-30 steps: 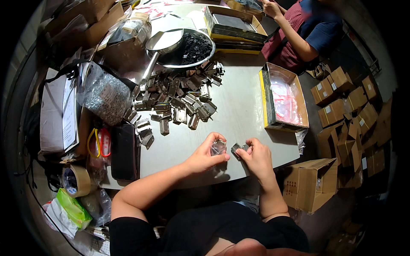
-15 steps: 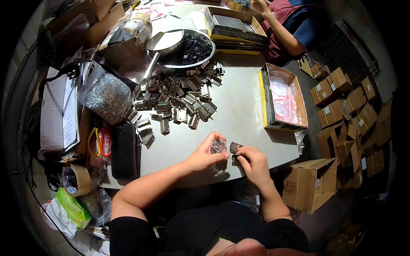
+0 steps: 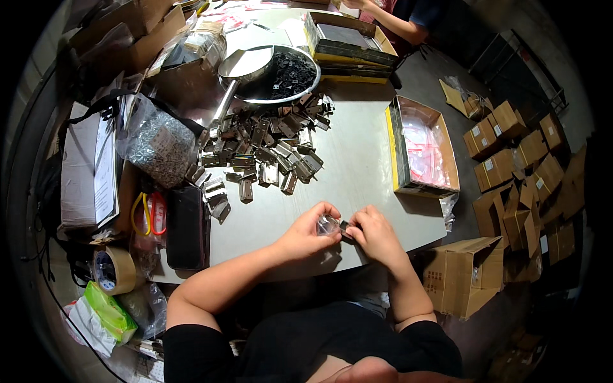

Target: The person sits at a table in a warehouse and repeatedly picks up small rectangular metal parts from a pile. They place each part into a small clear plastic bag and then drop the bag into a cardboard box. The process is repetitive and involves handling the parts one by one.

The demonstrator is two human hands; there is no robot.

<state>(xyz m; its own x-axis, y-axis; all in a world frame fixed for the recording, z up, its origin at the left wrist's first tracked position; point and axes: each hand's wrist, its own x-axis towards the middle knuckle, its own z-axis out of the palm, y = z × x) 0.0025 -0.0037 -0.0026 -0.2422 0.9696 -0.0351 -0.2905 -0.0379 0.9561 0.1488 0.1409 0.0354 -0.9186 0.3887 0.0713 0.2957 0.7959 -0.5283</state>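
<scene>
In my left hand is a small clear plastic piece, roundish and shiny, gripped between thumb and fingers; whether it is a bag or a cup I cannot tell. My right hand pinches a dark metal hinge, mostly covered by the fingers. The hinge's end meets the clear piece, and both hands are close together over the front of the table. Beyond them lies a heap of metal hinges.
A metal bowl of black parts, with a scoop, stands behind the heap. An open box of clear bags sits at right. A bag of screws, a black case and a tape roll are at left. Another person works opposite.
My right hand has moved left and slightly up, bringing the hinge against the clear piece in my left hand. The person opposite has shifted away toward the top edge.
</scene>
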